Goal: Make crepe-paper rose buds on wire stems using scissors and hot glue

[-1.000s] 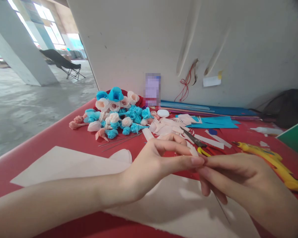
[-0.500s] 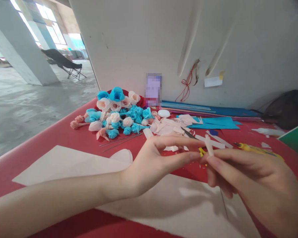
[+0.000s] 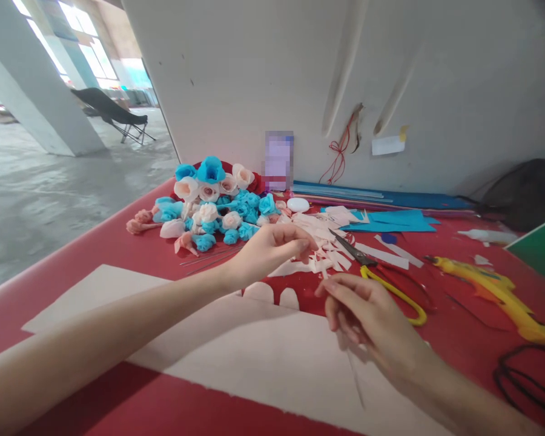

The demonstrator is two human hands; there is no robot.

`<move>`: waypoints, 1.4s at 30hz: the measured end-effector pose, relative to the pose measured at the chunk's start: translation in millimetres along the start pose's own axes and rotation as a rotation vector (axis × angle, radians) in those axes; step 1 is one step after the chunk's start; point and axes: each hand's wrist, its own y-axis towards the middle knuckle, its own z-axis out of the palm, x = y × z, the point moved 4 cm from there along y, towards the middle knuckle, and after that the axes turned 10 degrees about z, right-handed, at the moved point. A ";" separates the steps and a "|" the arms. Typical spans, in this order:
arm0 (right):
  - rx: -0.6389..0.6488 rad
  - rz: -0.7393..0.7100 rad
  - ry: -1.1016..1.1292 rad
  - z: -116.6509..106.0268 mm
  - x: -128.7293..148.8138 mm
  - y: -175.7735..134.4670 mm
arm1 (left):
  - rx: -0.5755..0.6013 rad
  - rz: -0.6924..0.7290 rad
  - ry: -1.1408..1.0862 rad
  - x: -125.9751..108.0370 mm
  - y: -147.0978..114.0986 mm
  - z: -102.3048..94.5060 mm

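My right hand [image 3: 363, 315] is closed on a thin wire stem [image 3: 356, 378], pinched between thumb and fingers. A small rolled bit of whitish paper [image 3: 324, 272] sits at the stem's top, and the wire slants down below the hand. My left hand [image 3: 272, 251] hovers up and left of it, fingers loosely bent, with nothing visible between thumb and forefinger. Beneath the hands lies a large pale pink paper sheet [image 3: 200, 351]. Rounded paper petals, such as one petal [image 3: 258, 293] and another [image 3: 289, 298], lie at its far edge.
Pink and blue paper flowers [image 3: 231, 212] are heaped at the back left. Paper scraps [image 3: 322, 233] lie before blue paper [image 3: 399, 221]. Scissors [image 3: 393, 284] with yellow handles, a yellow glue gun [image 3: 490, 287] and a black cable [image 3: 522, 378] are on the right of the red table [image 3: 172, 412].
Both hands have moved left and apart from each other. The right hand has carried the wire stem along, and the scissors and glue gun are now more exposed.
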 end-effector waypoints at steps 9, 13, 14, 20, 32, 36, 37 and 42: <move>0.068 0.058 0.019 6.5 -20.1 7.3 | -0.011 -0.059 0.231 8.1 -33.2 -7.4; 0.075 0.043 0.023 6.0 -20.0 6.1 | -0.044 -0.051 0.282 12.4 -46.5 -9.9; 0.075 0.038 0.022 5.9 -20.0 5.7 | -0.055 -0.057 0.284 14.5 -48.4 -10.6; 0.072 0.022 0.003 5.3 -20.2 3.6 | -0.132 -0.159 0.170 20.6 -51.6 -11.0; 0.082 0.063 0.009 6.2 -22.4 5.5 | -0.066 -0.212 -0.292 21.1 -53.0 0.3; 0.084 0.071 0.009 5.3 -23.6 6.3 | -0.044 -0.220 -0.385 21.1 -54.1 3.2; 0.084 0.073 0.010 5.0 -24.1 6.3 | -0.043 -0.223 -0.395 21.0 -54.3 3.4; 0.082 0.076 0.014 4.3 -26.5 5.3 | -0.063 -0.262 -0.369 25.0 -55.9 0.5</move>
